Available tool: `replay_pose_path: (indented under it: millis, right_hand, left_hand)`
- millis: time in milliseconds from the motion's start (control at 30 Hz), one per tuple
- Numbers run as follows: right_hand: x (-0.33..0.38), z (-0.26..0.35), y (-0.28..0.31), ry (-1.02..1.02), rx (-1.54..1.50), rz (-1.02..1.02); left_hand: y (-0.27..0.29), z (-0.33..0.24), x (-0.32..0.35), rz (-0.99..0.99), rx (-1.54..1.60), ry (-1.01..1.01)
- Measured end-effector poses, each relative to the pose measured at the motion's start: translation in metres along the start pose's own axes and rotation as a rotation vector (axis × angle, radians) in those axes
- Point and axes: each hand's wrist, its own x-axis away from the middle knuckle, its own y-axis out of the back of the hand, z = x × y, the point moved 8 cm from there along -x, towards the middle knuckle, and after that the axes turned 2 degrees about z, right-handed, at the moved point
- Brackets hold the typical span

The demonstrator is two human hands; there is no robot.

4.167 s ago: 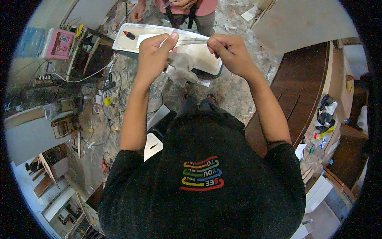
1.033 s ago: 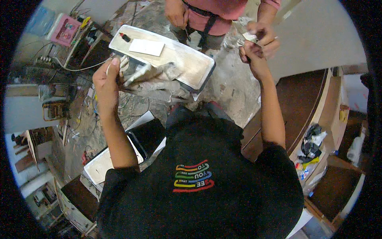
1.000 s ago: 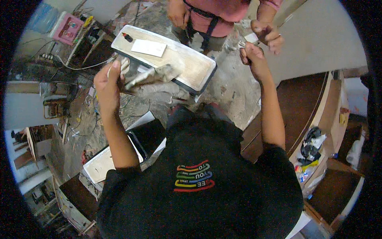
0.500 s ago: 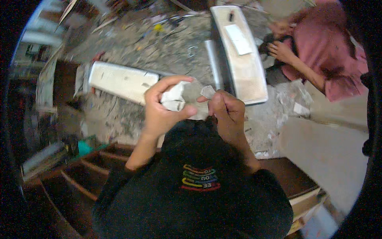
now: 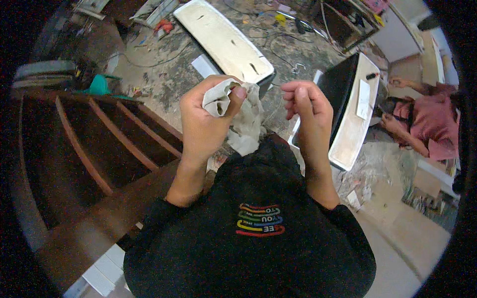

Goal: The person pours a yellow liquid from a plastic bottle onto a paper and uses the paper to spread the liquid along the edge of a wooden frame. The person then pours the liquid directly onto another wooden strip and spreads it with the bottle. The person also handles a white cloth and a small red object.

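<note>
My left hand (image 5: 202, 126) is closed round a crumpled off-white sheet (image 5: 246, 124), paper or thin cloth. Its upper part is bunched under the thumb, while the rest hangs loosely towards my chest. To the right of the sheet, and apart from it, my right hand (image 5: 317, 111) is raised with its fingers curled and the thumb against them. No object shows between those fingers. Beyond my hands a long cream-topped panel with dark sides (image 5: 226, 37) lies on the floor. A similar panel (image 5: 343, 136) lies to the right, bearing a white card (image 5: 363, 99) and a small dark object.
A brown wooden frame with several slats (image 5: 102, 134) fills the left side. At the right a person in a reddish shirt (image 5: 432, 124) sits with hands over something dark. Cables and scraps litter the stained floor (image 5: 164, 69). A green object (image 5: 99, 85) lies behind the frame.
My view has turned, so the panels and the co-worker sit further right. My right hand has moved away from the sheet, and the small pale piece at its fingertips no longer shows.
</note>
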Motion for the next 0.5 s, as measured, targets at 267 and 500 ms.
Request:
replay_pose_path:
  millis: [267,500]
  right_hand:
    - [-0.043,0.011,-0.112,0.053,-0.148,0.388]
    - [-0.098,0.026,-0.191,-0.067,-0.210,0.825]
  left_hand:
    - [0.068,-0.003,-0.013,-0.143,-0.164,0.010]
    - [0.143,0.006,-0.041,-0.276,-0.078,0.135]
